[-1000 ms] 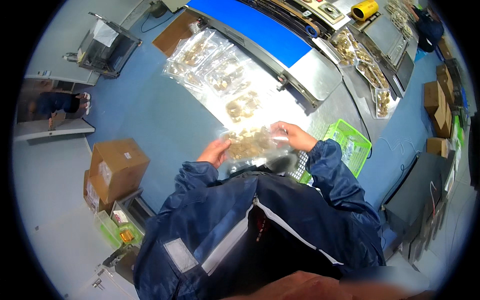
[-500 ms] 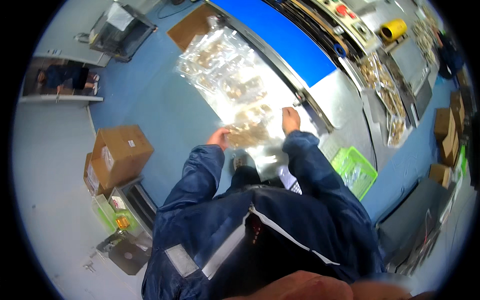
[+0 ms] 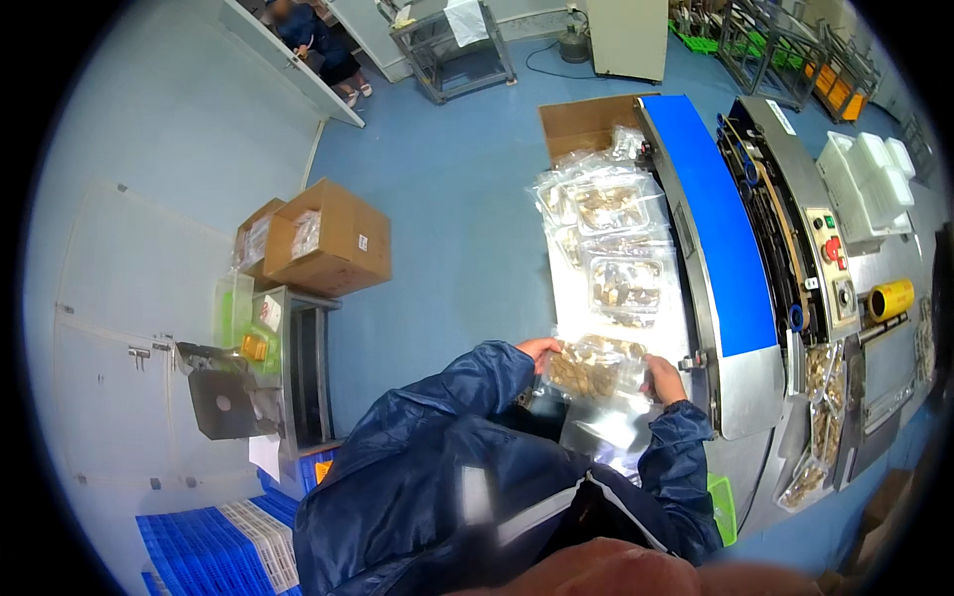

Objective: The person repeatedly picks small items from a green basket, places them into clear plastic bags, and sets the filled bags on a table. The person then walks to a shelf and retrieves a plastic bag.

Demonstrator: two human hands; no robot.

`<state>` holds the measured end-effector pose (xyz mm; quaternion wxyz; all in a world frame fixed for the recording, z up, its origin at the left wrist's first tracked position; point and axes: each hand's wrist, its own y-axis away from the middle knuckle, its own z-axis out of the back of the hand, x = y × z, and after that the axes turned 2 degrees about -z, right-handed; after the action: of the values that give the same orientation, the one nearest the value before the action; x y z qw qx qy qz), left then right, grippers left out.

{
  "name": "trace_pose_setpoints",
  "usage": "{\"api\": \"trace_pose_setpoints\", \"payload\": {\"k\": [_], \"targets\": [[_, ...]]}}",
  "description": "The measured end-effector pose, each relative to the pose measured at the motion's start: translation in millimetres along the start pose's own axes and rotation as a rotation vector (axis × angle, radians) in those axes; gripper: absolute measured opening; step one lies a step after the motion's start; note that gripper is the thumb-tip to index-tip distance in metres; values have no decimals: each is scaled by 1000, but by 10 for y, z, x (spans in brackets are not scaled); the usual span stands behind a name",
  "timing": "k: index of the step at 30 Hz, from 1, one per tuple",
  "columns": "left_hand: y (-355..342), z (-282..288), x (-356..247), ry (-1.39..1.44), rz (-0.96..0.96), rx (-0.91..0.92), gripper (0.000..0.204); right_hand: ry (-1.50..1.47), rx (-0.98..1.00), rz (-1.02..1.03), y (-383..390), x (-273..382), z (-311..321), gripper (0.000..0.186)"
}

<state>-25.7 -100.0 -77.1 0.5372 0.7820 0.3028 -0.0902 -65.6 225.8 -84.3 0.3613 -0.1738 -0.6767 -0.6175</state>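
Bright worktable, its near end: a clear bag of brown pieces between two hands.
Beyond the bag, further filled packs line the table; the bag's long axis runs roughly crosswise, from hand to hand, so neither hand is clearly nearer. The left hand is nearly closed, pinching the left edge; the right hand, fingers partly curled, meets the right edge (glare on the film hides whether it grips).
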Motion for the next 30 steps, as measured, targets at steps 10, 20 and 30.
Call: {"api": "trace_pose_setpoints", "payload": {"k": [10, 20, 30], "targets": [[124, -4, -4, 38, 23, -52, 31, 156, 183, -31, -131, -181, 23, 29], [109, 92, 105, 127, 1, -13, 23, 11, -62, 180, -227, -238, -115, 31], [265, 386, 223, 311, -104, 137, 39, 15, -111, 375, 907, 397, -283, 62]]}}
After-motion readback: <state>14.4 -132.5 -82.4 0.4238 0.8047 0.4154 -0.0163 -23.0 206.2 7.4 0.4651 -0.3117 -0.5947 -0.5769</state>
